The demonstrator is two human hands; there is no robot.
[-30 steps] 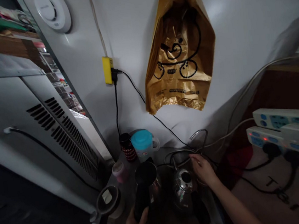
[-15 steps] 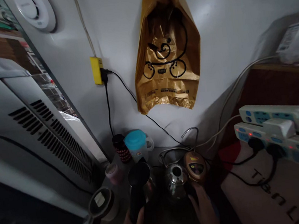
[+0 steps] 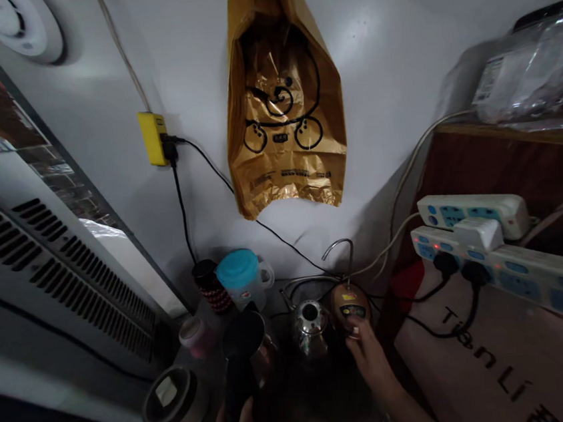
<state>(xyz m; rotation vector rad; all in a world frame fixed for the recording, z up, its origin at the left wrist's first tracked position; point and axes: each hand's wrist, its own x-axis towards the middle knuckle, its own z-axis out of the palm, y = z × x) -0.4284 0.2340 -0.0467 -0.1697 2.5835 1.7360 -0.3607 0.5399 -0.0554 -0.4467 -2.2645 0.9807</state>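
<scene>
Dim, shadowed foreground below a brighter wall (image 3: 394, 38); wide-angle bending at edges.

On the brown cardboard box (image 3: 503, 362) at the lower right of the frame, dark letters read roughly "Tian Li", running toward the bottom edge where further marks are cut off. The golden plastic bag (image 3: 282, 97) hanging at the upper centre carries a black cartoon drawing and lines of small print beneath it, too small to read. Nothing else is legible.
</scene>
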